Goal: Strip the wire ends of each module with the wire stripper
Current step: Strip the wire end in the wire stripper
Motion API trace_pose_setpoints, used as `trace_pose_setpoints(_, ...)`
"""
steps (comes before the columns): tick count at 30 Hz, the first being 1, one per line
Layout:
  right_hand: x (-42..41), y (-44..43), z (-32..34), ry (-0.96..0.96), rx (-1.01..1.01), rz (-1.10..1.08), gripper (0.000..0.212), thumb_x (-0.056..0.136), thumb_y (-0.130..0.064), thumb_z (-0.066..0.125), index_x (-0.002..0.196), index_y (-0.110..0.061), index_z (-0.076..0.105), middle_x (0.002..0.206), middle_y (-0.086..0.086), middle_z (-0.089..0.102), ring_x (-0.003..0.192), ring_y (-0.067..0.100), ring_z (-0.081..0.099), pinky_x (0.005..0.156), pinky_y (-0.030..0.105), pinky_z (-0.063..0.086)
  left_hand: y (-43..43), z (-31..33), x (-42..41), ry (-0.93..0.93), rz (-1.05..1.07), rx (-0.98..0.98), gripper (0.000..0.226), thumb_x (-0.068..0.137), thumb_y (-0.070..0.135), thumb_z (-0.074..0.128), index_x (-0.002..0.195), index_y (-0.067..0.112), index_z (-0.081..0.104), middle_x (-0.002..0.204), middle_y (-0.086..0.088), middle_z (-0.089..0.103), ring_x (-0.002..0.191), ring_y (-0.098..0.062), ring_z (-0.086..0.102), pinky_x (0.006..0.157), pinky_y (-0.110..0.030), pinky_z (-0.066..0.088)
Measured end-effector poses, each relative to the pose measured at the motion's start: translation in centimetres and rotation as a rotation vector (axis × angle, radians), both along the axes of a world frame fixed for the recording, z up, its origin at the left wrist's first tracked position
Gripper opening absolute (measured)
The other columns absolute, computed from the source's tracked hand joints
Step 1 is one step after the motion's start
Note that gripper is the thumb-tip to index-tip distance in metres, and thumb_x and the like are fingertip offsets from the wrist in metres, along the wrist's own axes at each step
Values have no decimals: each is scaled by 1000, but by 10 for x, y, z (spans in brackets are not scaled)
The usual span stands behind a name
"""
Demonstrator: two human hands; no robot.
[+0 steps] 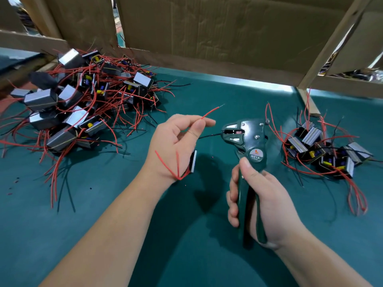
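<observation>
Two fingers (204,122) of the left hand (174,146) pinch a thin red wire (211,111) a little below its tip. That tip looks bare and shiny, so I think it is done. A small module (193,162) sits lower in the same hand, down by the palm, but I cannot see just how it is held. A black wire (209,136) runs out to the right from under those fingers, and its end sits in the mouth of the wire stripper (248,137). The right hand (263,199) has its fingers wrapped round the two green handles, with the thumb up near the round label. To do this bit well, I think the black wire should go in straight and only a little way. The left fingers should hold firm while the right fingers squeeze slowly. A crooked pull could snap the thin wire. Far to the left of the fingers is a big pile (83,104) of modules. To the right is a small pile (327,150), all on the green bench (186,245).
</observation>
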State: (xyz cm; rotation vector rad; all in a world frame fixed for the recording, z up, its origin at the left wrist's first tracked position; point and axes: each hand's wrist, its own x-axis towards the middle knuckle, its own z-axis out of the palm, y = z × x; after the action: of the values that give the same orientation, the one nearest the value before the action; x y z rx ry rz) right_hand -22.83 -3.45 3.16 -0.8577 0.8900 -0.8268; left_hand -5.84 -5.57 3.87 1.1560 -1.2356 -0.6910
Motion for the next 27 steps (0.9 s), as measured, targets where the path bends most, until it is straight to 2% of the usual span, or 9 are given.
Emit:
trace_pose_setpoints(3, 2, -4, 0, -112, 38, -4, 30, 71, -35, 71, 80, -10, 60, 65, 13, 54, 48, 26, 52, 45, 35, 47, 1, -1, -6, 72, -66, 46, 18, 86, 30, 55, 95, 31, 71, 64, 14, 60, 47, -4, 39, 49, -17, 32)
trace_pose_setpoints(6, -6, -13, 4, -272, 93, -28, 38, 74, -35, 57, 96, -4, 62, 76, 16, 61, 64, 31, 62, 60, 46, 56, 3, -1, -5, 114, -110, 48, 20, 89, 28, 52, 95, 25, 71, 62, 9, 62, 44, 0, 40, 47, -10, 32)
trace_pose_setpoints(9, -16, -19, 6, -319, 108, -29, 40, 74, -30, 54, 101, -2, 62, 80, 18, 61, 68, 34, 63, 64, 49, 56, 1, -2, -1, 144, -153, 105, 27, 92, 30, 47, 90, 18, 70, 57, 4, 57, 45, 0, 41, 44, -10, 30)
trace_pose_setpoints(13, -21, -17, 9, -363, 112, 190, 50, 63, -30, 73, 104, 0, 68, 84, 20, 62, 72, 36, 63, 67, 51, 54, 2, -3, 2, -110, -72, 43, 26, 95, 31, 44, 86, 21, 67, 54, 0, 43, 51, -9, 37, 51, -20, 31)
trace_pose_setpoints(15, -20, -13, 8, -383, 103, 335, 57, 64, -30, 78, 111, 0, 65, 88, 22, 62, 75, 37, 63, 71, 52, 53, 4, -3, 5, -261, -30, -2, 25, 97, 32, 44, 87, 25, 65, 58, -5, 48, 54, -15, 41, 55, -25, 35)
trace_pose_setpoints(17, -18, -10, 6, -399, 97, 419, 58, 68, -30, 77, 115, 1, 63, 90, 23, 61, 77, 38, 62, 74, 53, 51, 5, -3, 8, -360, -13, -19, 25, 98, 36, 44, 85, 24, 61, 56, 5, 45, 53, -11, 39, 55, -23, 33)
trace_pose_setpoints(21, -15, -7, 7, -417, 101, 434, 55, 69, -28, 77, 114, 1, 62, 90, 24, 61, 77, 39, 62, 74, 54, 52, 6, -3, 14, -498, -16, -48, 22, 99, 37, 44, 85, 23, 55, 55, 10, 39, 50, -8, 34, 51, -16, 27)
trace_pose_setpoints(27, -16, -8, 9, -341, 57, 403, 46, 68, -27, 79, 104, -2, 65, 83, 21, 61, 70, 36, 62, 69, 51, 53, 7, -2, 14, -536, -36, -53, 14, 99, 37, 42, 96, 28, 54, 55, 7, 38, 48, -11, 32, 49, -20, 26)
